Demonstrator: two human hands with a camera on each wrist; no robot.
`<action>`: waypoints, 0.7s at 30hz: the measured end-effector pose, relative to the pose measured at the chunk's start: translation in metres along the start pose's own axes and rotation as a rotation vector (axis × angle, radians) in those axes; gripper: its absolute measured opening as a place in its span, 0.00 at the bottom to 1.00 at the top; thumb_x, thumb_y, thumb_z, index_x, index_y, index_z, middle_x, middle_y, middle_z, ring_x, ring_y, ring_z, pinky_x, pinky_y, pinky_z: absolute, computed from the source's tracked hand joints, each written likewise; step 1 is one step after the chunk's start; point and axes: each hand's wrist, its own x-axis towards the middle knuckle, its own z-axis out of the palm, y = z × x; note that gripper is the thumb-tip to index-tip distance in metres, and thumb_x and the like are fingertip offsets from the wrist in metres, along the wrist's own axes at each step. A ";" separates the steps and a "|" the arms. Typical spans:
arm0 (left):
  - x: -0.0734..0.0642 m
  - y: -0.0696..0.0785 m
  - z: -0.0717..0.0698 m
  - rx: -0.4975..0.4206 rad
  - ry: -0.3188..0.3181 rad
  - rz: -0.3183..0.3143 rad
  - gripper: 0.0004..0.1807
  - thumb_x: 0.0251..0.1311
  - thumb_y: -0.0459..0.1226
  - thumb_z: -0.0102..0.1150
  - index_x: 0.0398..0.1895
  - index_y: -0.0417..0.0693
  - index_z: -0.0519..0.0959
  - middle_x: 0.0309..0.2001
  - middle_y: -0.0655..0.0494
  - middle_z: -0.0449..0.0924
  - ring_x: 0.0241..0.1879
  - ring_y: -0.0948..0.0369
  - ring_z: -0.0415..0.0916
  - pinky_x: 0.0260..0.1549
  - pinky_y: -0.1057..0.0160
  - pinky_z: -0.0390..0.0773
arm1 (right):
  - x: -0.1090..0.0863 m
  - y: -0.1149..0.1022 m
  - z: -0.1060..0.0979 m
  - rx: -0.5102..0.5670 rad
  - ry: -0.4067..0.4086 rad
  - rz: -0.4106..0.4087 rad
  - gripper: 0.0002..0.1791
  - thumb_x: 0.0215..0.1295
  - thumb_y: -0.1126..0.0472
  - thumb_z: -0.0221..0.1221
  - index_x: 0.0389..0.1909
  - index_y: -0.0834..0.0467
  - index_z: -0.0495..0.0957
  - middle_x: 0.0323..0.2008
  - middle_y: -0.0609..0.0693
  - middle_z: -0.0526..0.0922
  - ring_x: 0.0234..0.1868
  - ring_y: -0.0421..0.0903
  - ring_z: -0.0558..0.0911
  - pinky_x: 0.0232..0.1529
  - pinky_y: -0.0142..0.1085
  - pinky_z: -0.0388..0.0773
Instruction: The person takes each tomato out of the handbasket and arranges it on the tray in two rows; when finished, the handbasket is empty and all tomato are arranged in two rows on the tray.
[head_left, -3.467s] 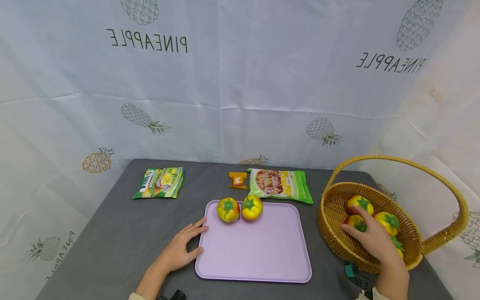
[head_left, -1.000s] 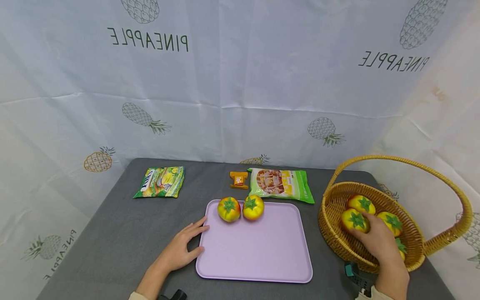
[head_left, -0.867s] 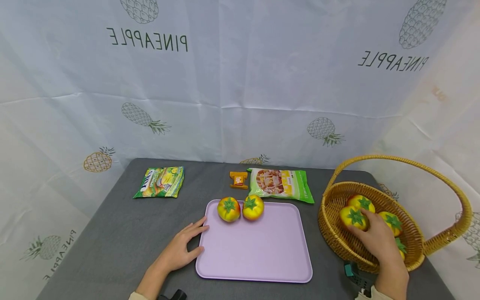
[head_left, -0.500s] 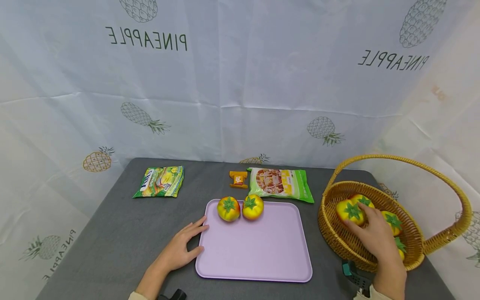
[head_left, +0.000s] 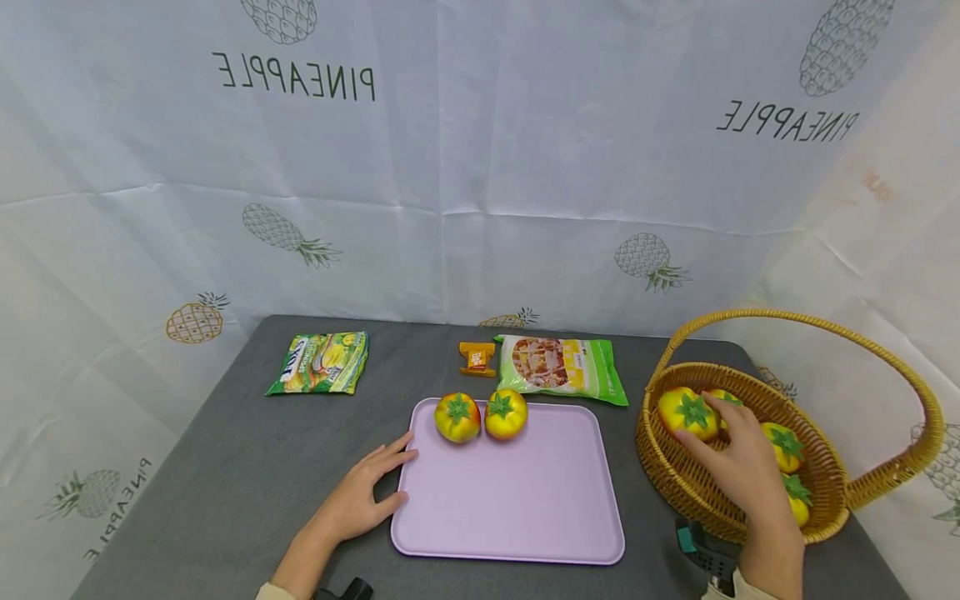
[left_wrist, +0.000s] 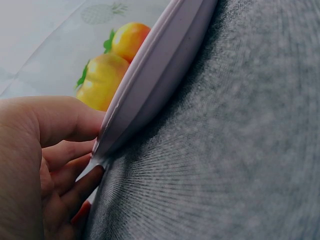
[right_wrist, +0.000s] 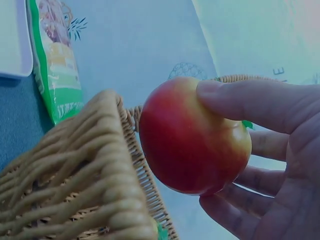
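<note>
My right hand (head_left: 742, 458) grips a yellow-and-red tomato (head_left: 687, 414) with a green star-shaped top, thumb on one side and fingers on the other. The hand is over the left part of the wicker basket (head_left: 678, 492); in the right wrist view the tomato (right_wrist: 187, 140) shows its red underside, higher than the rim. Three more tomatoes lie in the basket, one partly behind my fingers. My left hand (head_left: 360, 496) rests at the left edge of the lilac tray (head_left: 517, 500), fingertips on its rim. Two tomatoes (head_left: 457, 418) sit at the tray's back left.
Behind the tray lie a green-edged snack bag (head_left: 558, 367) and a small orange packet (head_left: 477, 359). Another green packet (head_left: 321, 364) is at the back left of the grey table (head_left: 247, 467). The basket's tall handle (head_left: 825, 329) arches over its back and right.
My right hand has closed on a tomato in the basket and moved it up and to the left, near the basket's left rim. The left hand and the tray have stayed put.
</note>
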 end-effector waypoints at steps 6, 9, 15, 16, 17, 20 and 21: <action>0.000 0.000 0.000 -0.001 0.000 -0.003 0.29 0.50 0.37 0.62 0.60 0.51 0.75 0.69 0.57 0.64 0.66 0.51 0.65 0.62 0.40 0.63 | 0.001 -0.009 0.001 0.028 0.038 -0.015 0.39 0.60 0.48 0.62 0.66 0.65 0.64 0.56 0.70 0.66 0.46 0.63 0.71 0.38 0.54 0.70; 0.000 -0.001 0.000 -0.003 0.000 -0.002 0.29 0.50 0.37 0.62 0.60 0.51 0.75 0.69 0.57 0.64 0.66 0.51 0.65 0.62 0.40 0.63 | 0.001 -0.015 0.003 0.040 0.049 -0.028 0.38 0.59 0.48 0.62 0.65 0.65 0.64 0.56 0.70 0.66 0.47 0.64 0.70 0.40 0.57 0.70; -0.001 0.000 0.000 -0.017 -0.018 -0.021 0.29 0.51 0.38 0.62 0.61 0.51 0.75 0.70 0.58 0.63 0.67 0.52 0.64 0.63 0.41 0.62 | 0.003 -0.026 0.009 0.044 0.076 -0.074 0.37 0.58 0.49 0.64 0.63 0.64 0.67 0.54 0.65 0.69 0.46 0.58 0.72 0.40 0.40 0.70; -0.001 0.000 0.000 -0.015 -0.019 -0.022 0.29 0.51 0.38 0.62 0.61 0.51 0.75 0.70 0.58 0.63 0.67 0.52 0.64 0.63 0.41 0.62 | 0.003 -0.027 0.011 0.047 0.081 -0.082 0.37 0.57 0.49 0.65 0.63 0.64 0.67 0.54 0.64 0.70 0.46 0.56 0.72 0.40 0.36 0.70; 0.000 0.000 0.000 -0.019 -0.022 -0.027 0.29 0.51 0.38 0.62 0.61 0.51 0.75 0.70 0.59 0.62 0.67 0.52 0.64 0.64 0.41 0.62 | 0.004 -0.029 0.013 0.051 0.086 -0.089 0.37 0.57 0.49 0.65 0.63 0.64 0.68 0.55 0.63 0.70 0.47 0.56 0.72 0.40 0.34 0.69; 0.000 0.000 0.000 -0.019 -0.020 -0.024 0.29 0.51 0.38 0.62 0.61 0.51 0.75 0.70 0.58 0.62 0.67 0.52 0.64 0.64 0.41 0.62 | 0.005 -0.034 0.020 0.088 0.088 -0.112 0.36 0.56 0.50 0.66 0.62 0.64 0.68 0.56 0.63 0.70 0.52 0.59 0.71 0.46 0.40 0.72; 0.000 0.001 -0.001 -0.019 -0.019 -0.022 0.28 0.51 0.38 0.62 0.60 0.51 0.75 0.70 0.58 0.63 0.67 0.52 0.64 0.63 0.41 0.62 | 0.006 -0.036 0.023 0.098 0.091 -0.124 0.36 0.55 0.51 0.66 0.62 0.64 0.69 0.56 0.64 0.70 0.52 0.59 0.71 0.47 0.45 0.72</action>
